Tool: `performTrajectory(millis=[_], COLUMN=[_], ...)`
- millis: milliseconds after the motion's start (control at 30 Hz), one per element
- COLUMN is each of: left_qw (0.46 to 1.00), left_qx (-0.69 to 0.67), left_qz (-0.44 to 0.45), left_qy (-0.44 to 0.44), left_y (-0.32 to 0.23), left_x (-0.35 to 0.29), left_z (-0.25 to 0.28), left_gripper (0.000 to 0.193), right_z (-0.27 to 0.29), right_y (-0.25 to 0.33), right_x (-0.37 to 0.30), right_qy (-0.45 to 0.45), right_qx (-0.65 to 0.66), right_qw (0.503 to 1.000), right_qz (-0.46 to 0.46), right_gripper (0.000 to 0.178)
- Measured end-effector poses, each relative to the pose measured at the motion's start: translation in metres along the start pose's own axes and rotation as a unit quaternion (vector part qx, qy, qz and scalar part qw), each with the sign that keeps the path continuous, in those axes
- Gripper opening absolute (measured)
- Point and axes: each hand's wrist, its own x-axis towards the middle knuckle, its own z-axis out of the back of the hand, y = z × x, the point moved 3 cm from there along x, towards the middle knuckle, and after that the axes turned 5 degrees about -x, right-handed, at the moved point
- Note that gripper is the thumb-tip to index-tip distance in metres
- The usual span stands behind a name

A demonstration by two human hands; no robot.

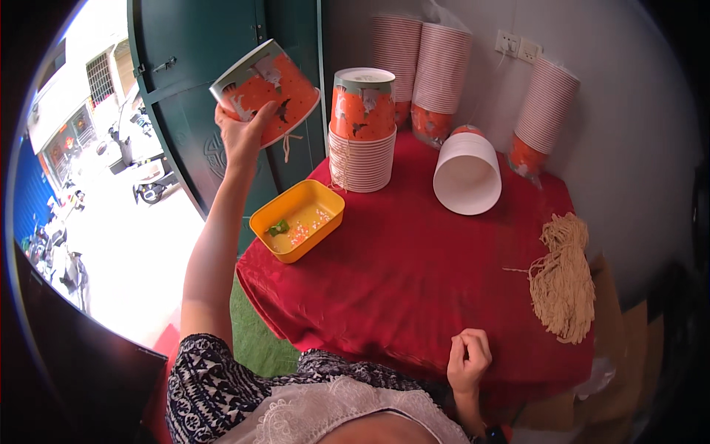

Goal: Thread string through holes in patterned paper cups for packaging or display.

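My left hand is raised at the left, closed round an orange paper tub with a grey-green band. The tub is tilted, and a short knotted string dangles from its rim. Below it on the table is a yellow plastic box with small pink and white bits and a green scrap inside. Just right of the raised tub stands a stack of upside-down paper tubs, with strings hanging down its side. At the table's front edge my right hand is curled into a fist; anything inside is hidden.
A red cloth covers the table. One tub lies on its side, its white mouth facing me. Tall bagged stacks of tubs lean against the wall, another at right. A bundle of beige strings hangs over the right edge.
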Motion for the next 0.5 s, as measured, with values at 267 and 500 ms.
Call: performTrajectory(millis=[267,500], left_qw=[0.997,0.991], left_qx=[-0.057,-0.113], left_qz=[0.052,0.059], left_qy=[0.007,0.044], left_y=[0.054,0.075], left_x=[0.057,0.101], left_z=[-0.040,-0.076], left_gripper=[0.108,0.103], right_z=[-0.009,-0.018], right_y=[-0.002,0.001], right_x=[0.001,0.004], right_qy=[0.003,0.002], right_qx=[-0.052,-0.144], right_qw=[0.998,0.989], right_qz=[-0.030,0.038], right_gripper=[0.008,0.009])
